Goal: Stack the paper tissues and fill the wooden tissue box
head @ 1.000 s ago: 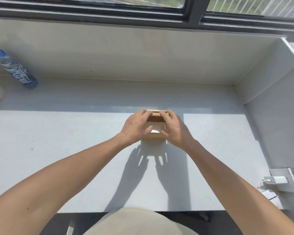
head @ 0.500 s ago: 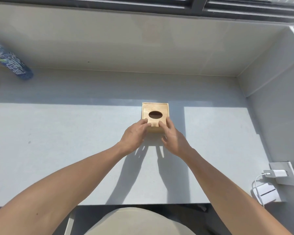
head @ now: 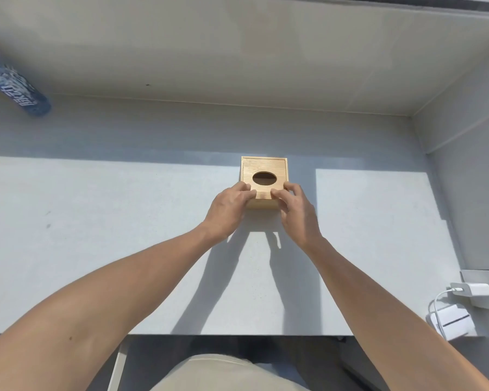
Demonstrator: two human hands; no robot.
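Seating the lid looks like the step in hand: both hands rest on the near edge of the wooden tissue box (head: 263, 179), which stands near the middle of the tabletop (head: 96, 249), toward its far edge. The left hand (head: 229, 208) and right hand (head: 295, 210) press fingertips on the sliding lid (head: 266, 166) rather than closing around anything. Even pressure from both sides should keep the lid from jamming in its groove. Through the oval opening (head: 264, 178) only shadow shows; whether tissues lie inside cannot be told. A water bottle (head: 14, 88) lies at the far left corner.
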